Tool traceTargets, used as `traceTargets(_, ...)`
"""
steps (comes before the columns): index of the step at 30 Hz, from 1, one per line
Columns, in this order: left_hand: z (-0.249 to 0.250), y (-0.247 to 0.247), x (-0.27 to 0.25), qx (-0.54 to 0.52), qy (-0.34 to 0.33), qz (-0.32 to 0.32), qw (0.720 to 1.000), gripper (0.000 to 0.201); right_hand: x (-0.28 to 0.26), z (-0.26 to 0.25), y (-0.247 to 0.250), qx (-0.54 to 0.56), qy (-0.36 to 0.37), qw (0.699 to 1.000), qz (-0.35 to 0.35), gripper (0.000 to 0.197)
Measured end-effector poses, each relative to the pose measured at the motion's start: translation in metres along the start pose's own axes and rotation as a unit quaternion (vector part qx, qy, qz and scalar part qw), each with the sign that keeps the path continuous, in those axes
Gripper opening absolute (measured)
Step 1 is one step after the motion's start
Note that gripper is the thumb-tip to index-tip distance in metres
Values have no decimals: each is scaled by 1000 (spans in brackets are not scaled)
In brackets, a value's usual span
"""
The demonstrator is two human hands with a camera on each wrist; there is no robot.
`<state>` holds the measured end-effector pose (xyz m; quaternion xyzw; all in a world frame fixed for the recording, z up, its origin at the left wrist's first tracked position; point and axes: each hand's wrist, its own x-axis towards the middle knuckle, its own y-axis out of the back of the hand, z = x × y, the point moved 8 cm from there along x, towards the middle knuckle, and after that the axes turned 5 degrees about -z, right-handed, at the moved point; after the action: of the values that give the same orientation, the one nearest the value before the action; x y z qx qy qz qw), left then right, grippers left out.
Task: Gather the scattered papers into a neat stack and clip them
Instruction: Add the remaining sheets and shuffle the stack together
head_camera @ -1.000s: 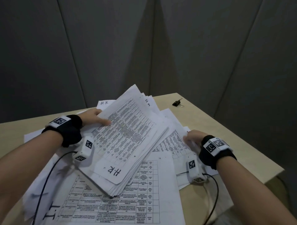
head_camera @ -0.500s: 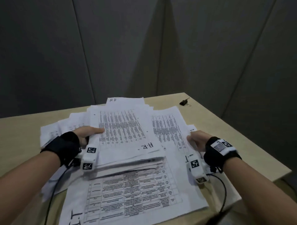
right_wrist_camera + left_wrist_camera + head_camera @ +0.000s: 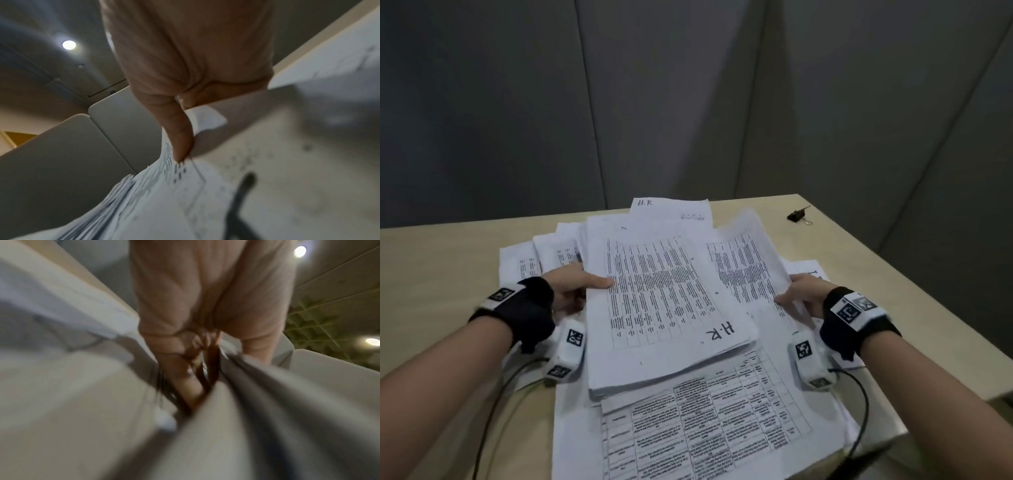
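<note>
Both hands gripped the paper pile from either side.

The left hand [image 3: 571, 287] pinched the thick bundle [image 3: 667, 301] at its left edge, thumb on top; the right hand [image 3: 803, 298] pinched the sheets at the right edge. Over the last second the bundle had swung from a slant to lie nearly square with the table [image 3: 448, 260], over the loose sheets [image 3: 688, 428] still fanned beneath. Gathering seemed partway; the binder clip [image 3: 798, 216] lay untouched, well apart at the far corner.
</note>
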<state>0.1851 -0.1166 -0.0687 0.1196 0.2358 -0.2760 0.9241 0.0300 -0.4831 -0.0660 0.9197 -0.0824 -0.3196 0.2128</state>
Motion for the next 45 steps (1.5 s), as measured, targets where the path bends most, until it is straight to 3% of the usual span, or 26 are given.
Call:
traceTargets(2, 5, 0, 2, -23, -43, 24, 999, 28, -3, -8, -3, -40, 2, 999, 11, 10)
traceTargets(6, 13, 8, 5, -96, -136, 41, 985, 40, 4, -8, -7, -11, 2, 1000, 1, 13)
traceTargets(8, 14, 5, 3, -132, -154, 44, 978, 38, 14, -3, -7, 45, 11, 999, -12, 26)
traceTargets(12, 7, -22, 3, -159, -122, -1, 980, 21, 3, -14, -25, 118, 31, 992, -38, 22)
traceTargets(16, 11, -45, 8, -93, -89, -37, 991, 35, 4, -26, -43, 77, 34, 996, -43, 38)
traceTargets(18, 17, -47, 10, -46, -100, -18, 994, 42, 5, -32, -47, 91, 43, 994, -45, 43)
traceTargets(22, 21, -41, 14, -128, -147, 9, 981, 35, 7, -30, -49, 138, 46, 988, -56, 30)
traceTargets(25, 12, -44, 15, -215, -108, -17, 971, 24, 8, -29, -55, 193, 38, 977, -82, 23)
traceTargets(28, 9, -46, 17, -182, -57, -40, 981, 24, 2, -35, -60, 185, 49, 977, -95, 15)
traceTargets(34, 11, -46, 9, -159, -47, -57, 985, 19, -2, -34, -62, 185, 48, 974, -118, 23)
traceTargets(38, 11, -51, 11, -134, -45, -55, 988, 16, -5, -34, -55, 158, 46, 984, -70, 27)
traceTargets(42, 12, -47, 16, -104, -77, -27, 991, 27, -10, -20, -50, 141, 19, 987, -70, 67)
traceTargets(43, 11, -44, 17, -109, -81, -19, 991, 29, -15, -14, -49, 107, 7, 992, -73, 69)
traceTargets(45, 10, -40, 15, -128, -95, -7, 987, 27, -27, -5, -46, -6, 5, 995, -95, 52)
